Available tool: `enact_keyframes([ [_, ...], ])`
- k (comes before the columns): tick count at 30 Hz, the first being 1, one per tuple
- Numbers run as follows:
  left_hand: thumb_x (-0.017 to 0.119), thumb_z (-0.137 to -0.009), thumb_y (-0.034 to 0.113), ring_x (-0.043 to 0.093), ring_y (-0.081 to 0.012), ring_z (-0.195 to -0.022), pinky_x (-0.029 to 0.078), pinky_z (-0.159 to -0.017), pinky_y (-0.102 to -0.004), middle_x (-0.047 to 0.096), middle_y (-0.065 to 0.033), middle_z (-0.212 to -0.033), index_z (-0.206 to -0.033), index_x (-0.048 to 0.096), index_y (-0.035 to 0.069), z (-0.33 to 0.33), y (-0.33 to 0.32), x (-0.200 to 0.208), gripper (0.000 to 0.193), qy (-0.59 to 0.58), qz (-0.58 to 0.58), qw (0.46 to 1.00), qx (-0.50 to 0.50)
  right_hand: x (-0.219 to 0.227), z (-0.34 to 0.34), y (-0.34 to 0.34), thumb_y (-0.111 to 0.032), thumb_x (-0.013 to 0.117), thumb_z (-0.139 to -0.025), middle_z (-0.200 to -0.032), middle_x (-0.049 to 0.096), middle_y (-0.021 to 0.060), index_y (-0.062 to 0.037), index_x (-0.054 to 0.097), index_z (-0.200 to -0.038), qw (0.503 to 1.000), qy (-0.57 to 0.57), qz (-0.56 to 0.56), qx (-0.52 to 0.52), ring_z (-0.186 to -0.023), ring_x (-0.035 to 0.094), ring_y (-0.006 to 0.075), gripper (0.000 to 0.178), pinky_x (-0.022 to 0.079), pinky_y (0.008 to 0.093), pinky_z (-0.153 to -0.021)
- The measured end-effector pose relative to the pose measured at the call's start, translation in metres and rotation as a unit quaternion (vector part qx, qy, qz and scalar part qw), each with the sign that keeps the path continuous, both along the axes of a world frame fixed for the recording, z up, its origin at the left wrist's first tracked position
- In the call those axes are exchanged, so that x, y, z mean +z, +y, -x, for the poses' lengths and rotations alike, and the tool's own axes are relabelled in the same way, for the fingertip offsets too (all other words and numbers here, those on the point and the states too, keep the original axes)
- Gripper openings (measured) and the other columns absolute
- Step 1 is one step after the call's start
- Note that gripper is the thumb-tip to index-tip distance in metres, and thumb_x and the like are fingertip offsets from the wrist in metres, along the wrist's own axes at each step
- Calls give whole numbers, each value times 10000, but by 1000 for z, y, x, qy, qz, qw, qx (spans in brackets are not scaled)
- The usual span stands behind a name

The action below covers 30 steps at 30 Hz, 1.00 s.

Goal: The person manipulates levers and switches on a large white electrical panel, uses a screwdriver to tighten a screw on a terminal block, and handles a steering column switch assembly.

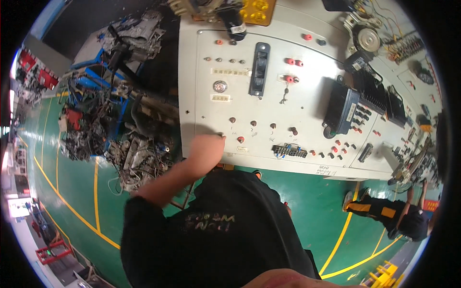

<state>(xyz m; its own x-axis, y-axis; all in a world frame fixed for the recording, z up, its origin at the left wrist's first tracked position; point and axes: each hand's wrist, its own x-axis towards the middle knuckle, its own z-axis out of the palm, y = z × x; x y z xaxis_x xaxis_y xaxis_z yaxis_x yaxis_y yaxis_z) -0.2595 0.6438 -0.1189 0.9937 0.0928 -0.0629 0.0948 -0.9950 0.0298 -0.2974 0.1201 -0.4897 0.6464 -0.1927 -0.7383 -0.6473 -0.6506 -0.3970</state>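
- Steadying the left hand [209,148] against the white surface [259,109] beneath should help precision.
- It looks curled; cannot tell whether it pinches anything.
- Red terminal [240,139] sits just right of it.

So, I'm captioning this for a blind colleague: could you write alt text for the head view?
A person's left hand is at the lower-left part of a pale panel fitted with coloured sockets and a black box. Engine parts crowd the left, over a green floor with yellow lines; another person is at far right.
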Motion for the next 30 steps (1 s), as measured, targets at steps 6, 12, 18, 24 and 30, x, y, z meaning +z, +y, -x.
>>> enact_keyframes([
  [6,553,-901,273,596,-285,-502,487,-496,-375,610,-120,-622,-674,564,88,7,-27,-16,293,-114,29,967,227,-43,39,7,-457,632,-740,-894,680,148,20,662,-952,999,-22,-20,31,-835,647,242,523,484,375,-768],
  [12,577,-885,281,619,-207,-565,480,-521,-348,600,-47,-644,-737,582,123,7,-15,-11,217,-90,-97,986,97,13,21,16,-365,670,-753,-771,638,101,-8,644,-924,998,36,0,-56,-667,614,227,396,487,374,-607],
  [18,586,-875,301,621,-295,-639,489,-590,-388,621,-85,-714,-764,637,97,4,-23,8,237,-108,1,985,133,53,-9,36,-285,674,-794,-676,565,52,-32,588,-870,989,5,-55,-140,-520,548,169,278,479,346,-437],
  [24,565,-893,355,618,-338,-648,481,-590,-420,629,-126,-705,-728,610,72,6,-35,10,331,-126,72,959,245,38,-7,46,-315,678,-763,-669,577,44,-37,598,-871,989,-11,-83,-118,-532,562,161,309,502,338,-461],
  [30,601,-858,271,610,-334,-619,469,-551,-428,607,-113,-653,-668,575,78,-4,-28,15,272,-131,49,971,196,55,2,46,-277,674,-755,-660,575,59,-30,605,-861,992,8,-52,-110,-507,560,194,278,484,354,-448],
])
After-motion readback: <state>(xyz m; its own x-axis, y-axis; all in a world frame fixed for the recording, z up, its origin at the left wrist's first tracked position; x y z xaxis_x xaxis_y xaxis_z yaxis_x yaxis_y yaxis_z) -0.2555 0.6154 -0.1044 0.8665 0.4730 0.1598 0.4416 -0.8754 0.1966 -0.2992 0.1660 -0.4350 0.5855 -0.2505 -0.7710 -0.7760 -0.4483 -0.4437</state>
